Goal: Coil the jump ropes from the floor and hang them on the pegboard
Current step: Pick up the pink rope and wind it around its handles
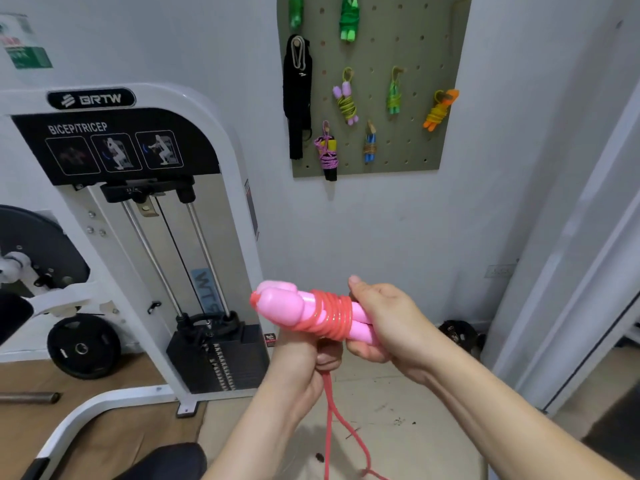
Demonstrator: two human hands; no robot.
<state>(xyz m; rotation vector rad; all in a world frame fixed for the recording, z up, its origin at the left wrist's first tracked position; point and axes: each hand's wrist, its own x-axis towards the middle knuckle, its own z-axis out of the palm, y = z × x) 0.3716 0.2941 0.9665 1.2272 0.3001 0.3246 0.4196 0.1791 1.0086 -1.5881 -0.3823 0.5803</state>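
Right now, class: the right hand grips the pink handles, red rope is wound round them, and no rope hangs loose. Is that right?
Not quite. In the head view a loose length of red rope hangs from the left hand towards the floor. The rest holds: the right hand grips the pink handles, with rope wound round them.

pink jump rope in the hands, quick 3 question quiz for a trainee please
1. True or false: the pink jump rope already hangs on the pegboard.
2. The wound cord is wrapped round: A) the two pink handles B) a wrist C) a peg
3. Fill in: the loose cord trails down from the ___ hand.
Key: 1 false; 2 A; 3 left hand.
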